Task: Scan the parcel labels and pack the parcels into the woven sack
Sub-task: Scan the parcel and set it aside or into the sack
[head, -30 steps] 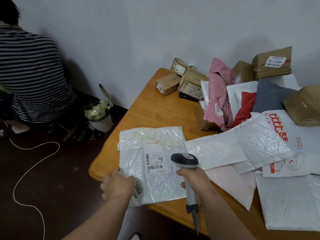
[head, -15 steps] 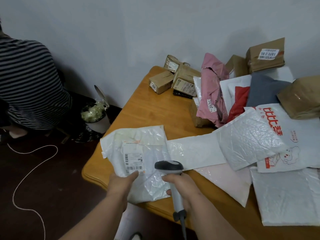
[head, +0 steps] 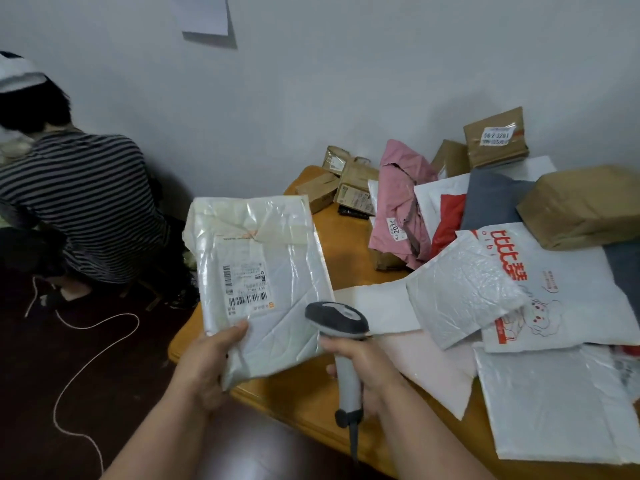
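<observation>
My left hand point(head: 207, 368) grips the lower left corner of a white plastic parcel point(head: 273, 271), thumb on its front, and holds it tilted up off the wooden table point(head: 346, 247). Its barcode label point(head: 246, 285) faces me. My right hand point(head: 367, 362) grips the handle of a grey and white barcode scanner point(head: 337, 320), whose head sits just right of the parcel's lower edge. More parcels lie on the table: white bubble mailers point(head: 460, 289), a white bag with red print point(head: 568, 292), a pink bag point(head: 398, 202) and brown taped boxes point(head: 495, 136). No woven sack is in view.
A person in a striped shirt point(head: 83, 202) crouches on the dark floor at the left, back turned. A white cord point(head: 86, 341) snakes across the floor. A sheet of paper point(head: 204, 15) hangs on the white wall behind the table.
My left hand has lifted the white parcel from flat on the table to upright and off its left edge. The scanner hand has stayed close beside it.
</observation>
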{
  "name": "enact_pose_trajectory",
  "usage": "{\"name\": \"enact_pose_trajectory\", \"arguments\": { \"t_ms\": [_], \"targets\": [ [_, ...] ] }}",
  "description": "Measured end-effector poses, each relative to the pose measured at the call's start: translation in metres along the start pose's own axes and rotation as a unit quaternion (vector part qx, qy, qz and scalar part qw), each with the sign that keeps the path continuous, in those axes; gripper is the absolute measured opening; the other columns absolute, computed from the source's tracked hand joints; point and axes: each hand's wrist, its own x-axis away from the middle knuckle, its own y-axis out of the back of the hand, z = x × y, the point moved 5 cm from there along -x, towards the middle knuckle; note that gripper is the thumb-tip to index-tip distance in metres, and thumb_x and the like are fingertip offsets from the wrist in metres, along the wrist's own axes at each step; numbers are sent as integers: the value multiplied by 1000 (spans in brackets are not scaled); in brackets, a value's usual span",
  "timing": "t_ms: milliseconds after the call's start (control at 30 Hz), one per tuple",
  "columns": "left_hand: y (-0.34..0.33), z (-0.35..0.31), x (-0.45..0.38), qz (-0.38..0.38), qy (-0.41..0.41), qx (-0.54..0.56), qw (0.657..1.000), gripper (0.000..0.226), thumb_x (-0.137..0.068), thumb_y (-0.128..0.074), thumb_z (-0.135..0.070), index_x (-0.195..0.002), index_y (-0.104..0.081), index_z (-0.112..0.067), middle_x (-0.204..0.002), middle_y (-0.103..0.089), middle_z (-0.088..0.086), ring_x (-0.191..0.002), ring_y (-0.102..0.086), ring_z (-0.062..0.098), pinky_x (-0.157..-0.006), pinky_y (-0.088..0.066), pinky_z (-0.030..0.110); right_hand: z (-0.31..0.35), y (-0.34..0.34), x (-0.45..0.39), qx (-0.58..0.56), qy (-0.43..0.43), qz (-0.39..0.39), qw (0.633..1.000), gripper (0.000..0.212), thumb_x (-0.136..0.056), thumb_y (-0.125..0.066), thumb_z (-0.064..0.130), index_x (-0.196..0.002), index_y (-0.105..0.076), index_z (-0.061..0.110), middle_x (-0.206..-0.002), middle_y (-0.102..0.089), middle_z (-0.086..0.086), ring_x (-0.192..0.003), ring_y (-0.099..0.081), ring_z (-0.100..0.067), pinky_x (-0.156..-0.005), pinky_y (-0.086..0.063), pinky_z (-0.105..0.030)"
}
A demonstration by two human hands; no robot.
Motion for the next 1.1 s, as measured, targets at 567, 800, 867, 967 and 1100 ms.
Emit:
{"name": "enact_pose_trajectory", "arguments": {
  "t_ms": [567, 800, 867, 967, 1100],
  "targets": [
    [-230, 70, 102, 325, 19, -99, 940, 34, -92, -62, -7, -126, -60, -12, -113, -73, 14, -100, -72, 33, -71, -61, 43, 2, 188, 179, -207, 185, -276, 920, 32, -61, -86, 23, -92, -80, 17, -89, -78, -6, -81, -72, -23, -69, -57, -35],
    [-344, 133, 182, 393, 2, -157, 906, 33, -91, -66, -9, -122, -62, -20, -108, -76, 9, -97, -73, 30, -85, -58, 51, -23, 303, 261, -246, 220, -371, 868, 26, -71, -87, 17, -94, -76, 15, -80, -76, -1, -86, -68, -25, -76, -56, -41],
    [-383, 150, 205, 404, -5, -158, 901, 32, -90, -68, -8, -119, -64, -21, -109, -75, 8, -99, -73, 30, -85, -58, 52, -21, 342, 287, -241, 239, -387, 857, 31, -70, -87, 19, -97, -73, 15, -75, -75, 2, -83, -66, -24, -71, -53, -39],
    [-444, 184, 245, 435, -11, -181, 882, 29, -92, -68, -11, -118, -65, -22, -110, -75, 6, -101, -72, 29, -89, -57, 53, -19, 405, 328, -246, 260, -417, 835, 36, -69, -87, 21, -102, -72, 15, -76, -75, 1, -83, -65, -24, -69, -50, -38],
    [-516, 225, 288, 448, -29, -206, 869, 25, -91, -70, -15, -112, -66, -28, -103, -77, -3, -98, -73, 21, -89, -58, 45, -18, 481, 367, -280, 271, -449, 804, 35, -73, -85, 14, -105, -71, 11, -80, -72, -5, -78, -63, -23, -67, -51, -38]
  ]
}}
